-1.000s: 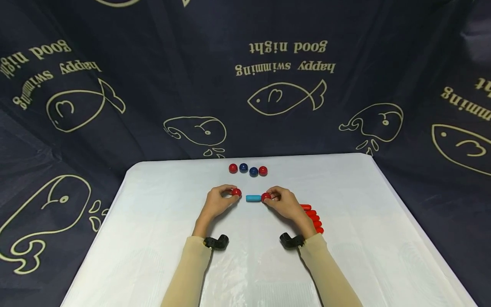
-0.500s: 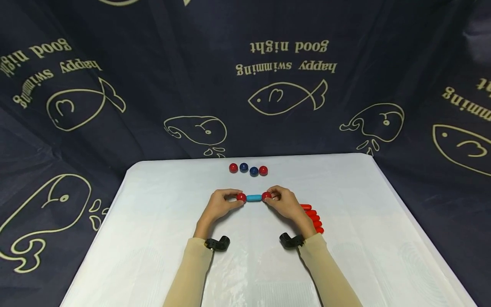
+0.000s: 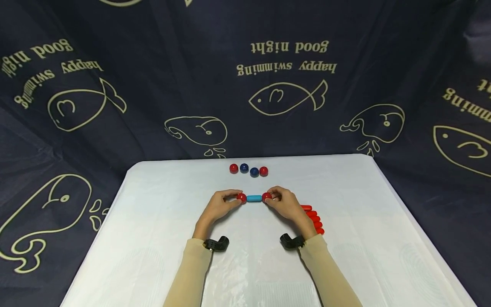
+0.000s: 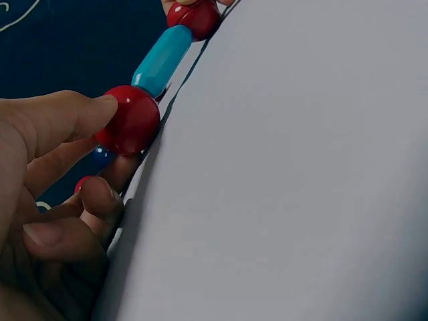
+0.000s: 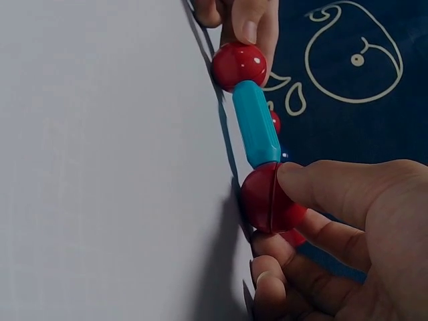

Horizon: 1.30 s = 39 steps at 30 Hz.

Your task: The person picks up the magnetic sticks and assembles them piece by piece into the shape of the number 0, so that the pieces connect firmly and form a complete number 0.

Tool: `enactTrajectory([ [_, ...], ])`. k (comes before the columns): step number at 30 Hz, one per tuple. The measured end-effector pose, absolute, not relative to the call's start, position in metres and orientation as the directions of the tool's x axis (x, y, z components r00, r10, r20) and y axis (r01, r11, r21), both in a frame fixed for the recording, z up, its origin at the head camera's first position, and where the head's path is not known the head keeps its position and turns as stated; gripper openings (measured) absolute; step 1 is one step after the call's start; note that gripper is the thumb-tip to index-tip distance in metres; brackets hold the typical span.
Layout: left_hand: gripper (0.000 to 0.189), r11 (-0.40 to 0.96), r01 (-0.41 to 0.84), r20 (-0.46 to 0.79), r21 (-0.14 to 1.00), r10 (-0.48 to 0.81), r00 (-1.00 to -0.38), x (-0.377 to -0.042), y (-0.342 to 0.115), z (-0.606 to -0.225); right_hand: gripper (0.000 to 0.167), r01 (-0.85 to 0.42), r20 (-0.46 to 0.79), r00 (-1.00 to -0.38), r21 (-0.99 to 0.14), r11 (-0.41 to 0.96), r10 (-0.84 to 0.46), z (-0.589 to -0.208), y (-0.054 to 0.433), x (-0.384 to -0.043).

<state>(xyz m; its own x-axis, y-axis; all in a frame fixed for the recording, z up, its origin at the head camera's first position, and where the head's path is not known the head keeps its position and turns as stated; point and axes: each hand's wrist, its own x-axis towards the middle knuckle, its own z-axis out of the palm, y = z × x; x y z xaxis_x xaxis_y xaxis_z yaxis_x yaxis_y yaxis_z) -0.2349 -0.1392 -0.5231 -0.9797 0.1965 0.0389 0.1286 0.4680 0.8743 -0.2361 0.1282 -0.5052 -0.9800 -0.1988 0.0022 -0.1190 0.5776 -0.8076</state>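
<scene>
While left hand [image 3: 219, 207] pinches left red ball [image 4: 137, 124] between thumb and fingers, right hand [image 3: 287, 204] pinches right red ball [image 5: 264, 200] likewise; each grip narrowed onto its ball. Blue stick [image 3: 254, 198] between, touching both: left ball at its nine o'clock, right ball at three. Toward twelve o'clock, four loose balls [image 3: 254, 172], two red, two dark blue, on white worktop [image 3: 172, 179]. Red sticks [image 3: 314, 218] between three and four o'clock, partly hidden by right forearm [image 3: 307, 226].
</scene>
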Motion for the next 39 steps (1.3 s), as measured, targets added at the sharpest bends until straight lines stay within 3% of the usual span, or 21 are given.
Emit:
enactTrajectory([
  [39, 0.029, 0.441, 0.116, 0.028, 0.890, 0.202, -0.979, -0.2362, -0.1409, -0.5255, 0.036, -0.139, 0.011, -0.976, -0.796, 0.589, -0.216, -0.4998, 0.1328, -0.2345],
])
